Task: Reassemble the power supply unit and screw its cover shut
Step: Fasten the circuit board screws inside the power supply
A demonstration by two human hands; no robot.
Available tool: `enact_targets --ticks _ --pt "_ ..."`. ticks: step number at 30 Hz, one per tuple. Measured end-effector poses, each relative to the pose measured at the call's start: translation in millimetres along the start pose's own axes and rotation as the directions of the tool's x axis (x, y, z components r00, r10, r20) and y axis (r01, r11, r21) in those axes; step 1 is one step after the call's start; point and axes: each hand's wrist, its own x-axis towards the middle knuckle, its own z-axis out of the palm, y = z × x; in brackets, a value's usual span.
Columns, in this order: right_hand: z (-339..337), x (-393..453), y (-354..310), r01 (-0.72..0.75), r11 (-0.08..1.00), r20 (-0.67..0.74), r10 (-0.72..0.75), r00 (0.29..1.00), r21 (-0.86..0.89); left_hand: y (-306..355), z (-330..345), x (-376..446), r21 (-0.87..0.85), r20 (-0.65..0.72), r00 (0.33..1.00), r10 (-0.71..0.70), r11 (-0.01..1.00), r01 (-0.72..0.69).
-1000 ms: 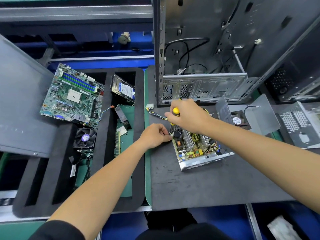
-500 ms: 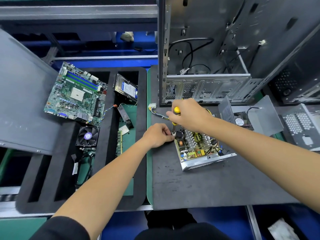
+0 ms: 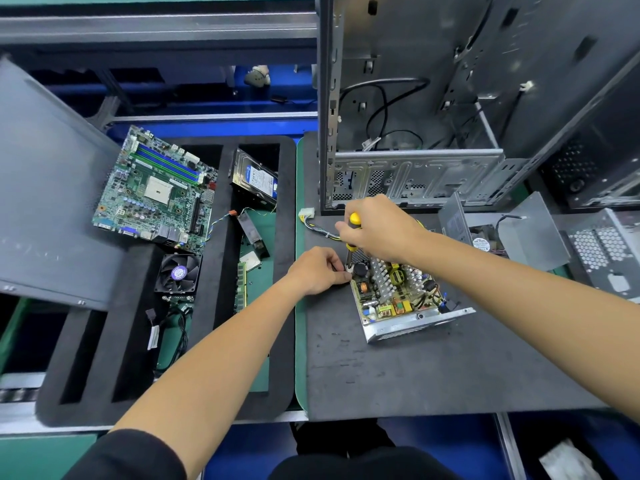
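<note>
Mostly hidden: screwdriver tip, behind left hand fingers.

There are two hands: the left hand and the right hand. There is one screwdriver with a yellow handle. There is one open power supply and one cover. There is one big computer case. There is one green motherboard, one hard drive and one black fan. There is one memory stick.
</note>
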Motion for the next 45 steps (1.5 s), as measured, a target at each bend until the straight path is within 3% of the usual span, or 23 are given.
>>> enact_targets --ticks 9,14,19,26,32,38,43,45 --pt "2 1 1 0.019 0.999 0.001 -0.019 1.000 -0.033 -1 0 0 0.024 0.002 1.000 0.007 1.000 -0.007" --pt "-1 0 1 0.160 0.986 0.029 -0.158 0.987 -0.041 -1 2 0 0.034 -0.007 1.000 0.023 0.999 -0.023" --pt "-7 0 -8 0.319 0.910 0.194 -0.274 0.942 -0.265 -1 2 0 0.083 0.008 0.999 0.032 0.996 -0.033" --pt "-21 -1 -22 0.350 0.868 0.373 -0.212 0.903 -0.353 0 3 0 0.086 0.001 0.999 0.044 0.995 -0.044" --pt "-12 -4 -22 0.412 0.714 0.319 -0.271 0.908 -0.566 -2 4 1 0.064 0.005 0.999 0.037 0.997 -0.038" --pt "-14 -7 -11 0.351 0.674 0.229 -0.267 0.936 -0.650 -2 5 1 0.068 -0.007 1.000 0.022 0.997 -0.022" --pt "-21 -12 -11 0.338 0.794 0.353 -0.168 0.921 -0.505 0 4 -2 0.098 -0.012 1.000 0.022 0.995 -0.021" --pt "-20 -13 -14 0.378 0.762 0.362 -0.202 0.910 -0.525 1 4 -3 0.102 -0.014 1.000 0.021 0.995 -0.019"
